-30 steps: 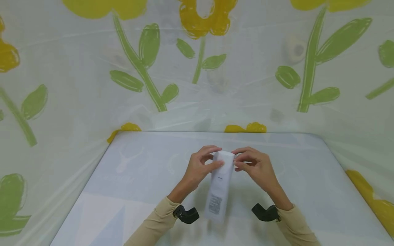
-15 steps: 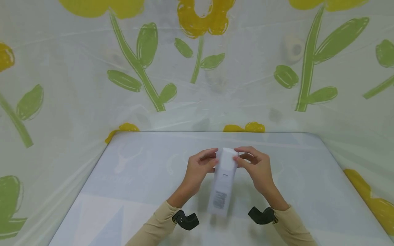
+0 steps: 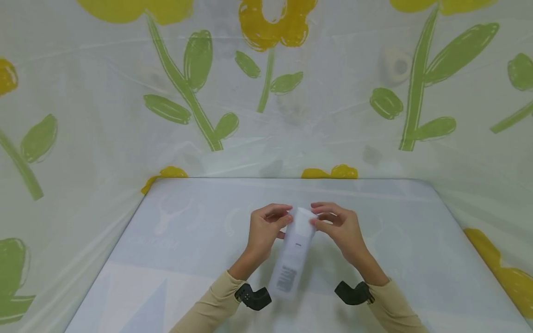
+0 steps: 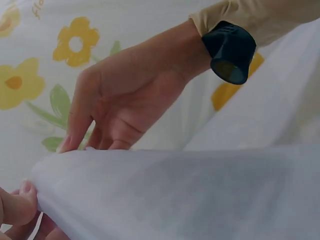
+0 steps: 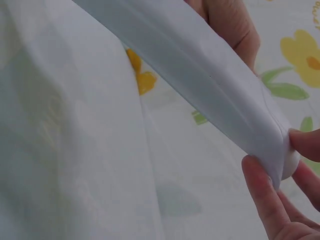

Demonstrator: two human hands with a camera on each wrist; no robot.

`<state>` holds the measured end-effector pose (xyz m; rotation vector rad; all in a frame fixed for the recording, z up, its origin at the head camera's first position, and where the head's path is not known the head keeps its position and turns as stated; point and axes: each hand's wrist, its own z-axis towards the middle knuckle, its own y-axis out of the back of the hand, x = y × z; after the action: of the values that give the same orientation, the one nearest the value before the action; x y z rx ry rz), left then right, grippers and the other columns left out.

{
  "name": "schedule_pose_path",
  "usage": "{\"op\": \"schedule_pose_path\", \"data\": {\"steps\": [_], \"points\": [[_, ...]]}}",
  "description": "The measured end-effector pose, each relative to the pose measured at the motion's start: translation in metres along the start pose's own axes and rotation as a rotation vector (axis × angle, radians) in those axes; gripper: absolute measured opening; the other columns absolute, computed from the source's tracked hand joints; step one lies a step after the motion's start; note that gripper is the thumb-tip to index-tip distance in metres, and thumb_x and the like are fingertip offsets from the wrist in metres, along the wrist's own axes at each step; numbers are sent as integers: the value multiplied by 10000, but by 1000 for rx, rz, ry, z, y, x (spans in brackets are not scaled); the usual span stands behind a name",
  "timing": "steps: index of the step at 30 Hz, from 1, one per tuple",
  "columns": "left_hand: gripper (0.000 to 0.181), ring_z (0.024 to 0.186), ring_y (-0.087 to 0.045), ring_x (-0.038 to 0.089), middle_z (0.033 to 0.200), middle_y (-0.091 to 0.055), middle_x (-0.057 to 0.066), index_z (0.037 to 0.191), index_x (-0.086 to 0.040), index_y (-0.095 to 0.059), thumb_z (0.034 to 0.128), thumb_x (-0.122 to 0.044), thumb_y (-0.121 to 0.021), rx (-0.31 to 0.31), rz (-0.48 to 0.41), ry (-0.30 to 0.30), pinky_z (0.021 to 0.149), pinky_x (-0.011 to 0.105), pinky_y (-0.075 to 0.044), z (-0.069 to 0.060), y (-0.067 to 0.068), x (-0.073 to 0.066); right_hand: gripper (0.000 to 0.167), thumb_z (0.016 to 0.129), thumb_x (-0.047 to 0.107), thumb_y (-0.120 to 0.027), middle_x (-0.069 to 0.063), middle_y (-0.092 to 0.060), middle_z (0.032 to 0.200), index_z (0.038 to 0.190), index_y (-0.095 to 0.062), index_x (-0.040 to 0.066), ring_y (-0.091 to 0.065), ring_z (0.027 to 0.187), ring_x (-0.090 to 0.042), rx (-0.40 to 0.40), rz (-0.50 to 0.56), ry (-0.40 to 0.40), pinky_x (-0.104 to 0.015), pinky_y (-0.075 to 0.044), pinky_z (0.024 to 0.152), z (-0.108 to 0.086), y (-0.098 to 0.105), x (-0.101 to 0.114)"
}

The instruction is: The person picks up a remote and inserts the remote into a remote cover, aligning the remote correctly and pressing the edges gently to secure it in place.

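Observation:
A long white packet (image 3: 287, 259) with a dark printed text block near its lower end slants between my two hands above the table. My left hand (image 3: 266, 229) grips its upper left edge, thumb on the near side. At the upper right corner my right hand (image 3: 339, 229) pinches the packet, thumb on the front face. In the right wrist view, the right fingertips (image 5: 260, 185) hold the end of the packet (image 5: 210, 95), where a smooth white edge shows inside the wrapping. The left wrist view has the packet (image 4: 165, 195) close up, hiding part of both hands.
A pale, faintly patterned table (image 3: 187, 259) lies beneath the hands. Behind it and at both sides hangs a white curtain (image 3: 333, 115) with yellow flowers and green leaves. Each wrist carries a black camera mount (image 3: 253, 297) over a beige sleeve (image 3: 208, 300).
My right thumb has come onto the packet's front face. The packet tipped right, then its lower end swung left. Both hands shifted slightly left.

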<state>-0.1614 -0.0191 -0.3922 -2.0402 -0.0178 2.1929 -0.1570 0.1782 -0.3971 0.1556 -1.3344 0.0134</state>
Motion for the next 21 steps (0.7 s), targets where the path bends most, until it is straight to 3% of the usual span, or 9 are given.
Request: {"op": "schedule_pose_path", "data": {"steps": [4,8,11,14,21], "points": [[204,810,-628,203,959,-626,166,1069,29,-669,867,20,-639,36,46,1,578,386,-563,-5,-3,-15,254,826,45,-717,-120,-617,1160,1052,-658,-56,-630,900,-235,-33,10,-27,-313,-560,762,-1,-1,-2],[285,932,-588,260,1109,-577,125,1162,-34,-633,878,-48,-653,125,113,-12,658,364,-549,-8,-5,-20,296,823,82,-732,-125,-622,1144,1083,-658,-40,-634,887,-210,-81,6,-51,-291,-555,768,-1,-3,-4],[348,982,-561,281,1187,-554,93,1204,-69,-614,863,-77,-683,173,143,-24,685,334,-537,-9,-6,-20,314,823,63,-727,-151,-611,1164,1106,-650,-48,-635,910,-204,-72,4,-17,-281,-549,785,-2,-1,-4],[361,969,-571,259,1202,-557,90,1214,-42,-602,862,-57,-679,180,103,-19,688,339,-546,-8,-6,-18,303,843,25,-694,-187,-593,1202,1128,-639,-59,-631,970,-194,-13,-1,50,-272,-533,820,-3,4,-6],[373,941,-602,235,1157,-575,108,1211,-49,-608,856,-107,-702,179,-35,2,693,383,-571,7,-1,13,195,837,-44,-668,-185,-586,1197,1031,-684,-33,-596,1054,-176,68,-37,185,-298,-544,797,-2,12,-10]]}}
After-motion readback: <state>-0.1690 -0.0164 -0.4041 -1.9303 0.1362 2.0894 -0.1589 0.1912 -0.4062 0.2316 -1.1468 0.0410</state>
